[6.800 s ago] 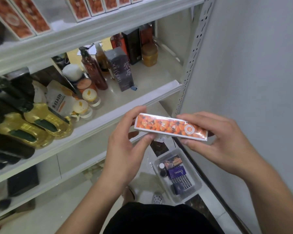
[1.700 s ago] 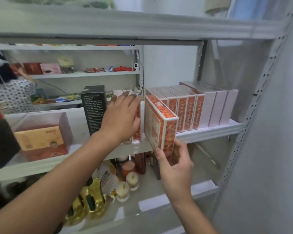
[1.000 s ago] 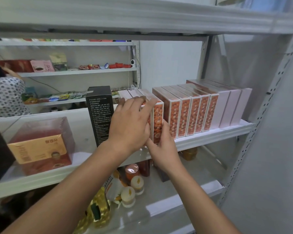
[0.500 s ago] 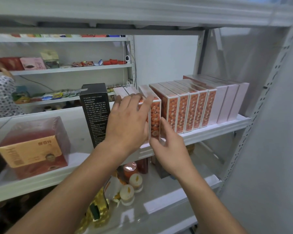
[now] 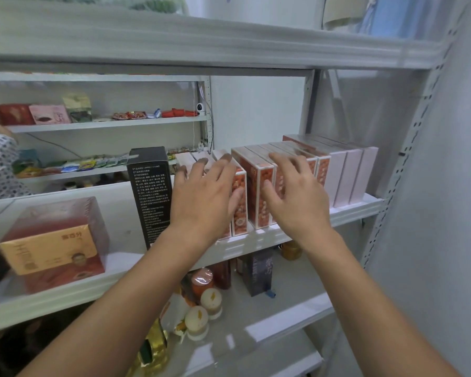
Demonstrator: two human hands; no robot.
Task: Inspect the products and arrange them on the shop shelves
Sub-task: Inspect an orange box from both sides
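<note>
the orange boxes (image 5: 239,202) stand in a row on the white shelf (image 5: 359,210). our left hand (image 5: 204,197) and right hand (image 5: 294,197) lie flat and open against them, holding nothing. a black box (image 5: 150,191) stands just beside them.

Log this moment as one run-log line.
phase: straightening row | left hand: open, flat on orange boxes | right hand: open, against same row | boxes: upright on shelf | black box: left of row

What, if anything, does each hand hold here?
Nothing is gripped: the left hand and right hand are spread open against the upright orange patterned boxes.
</note>
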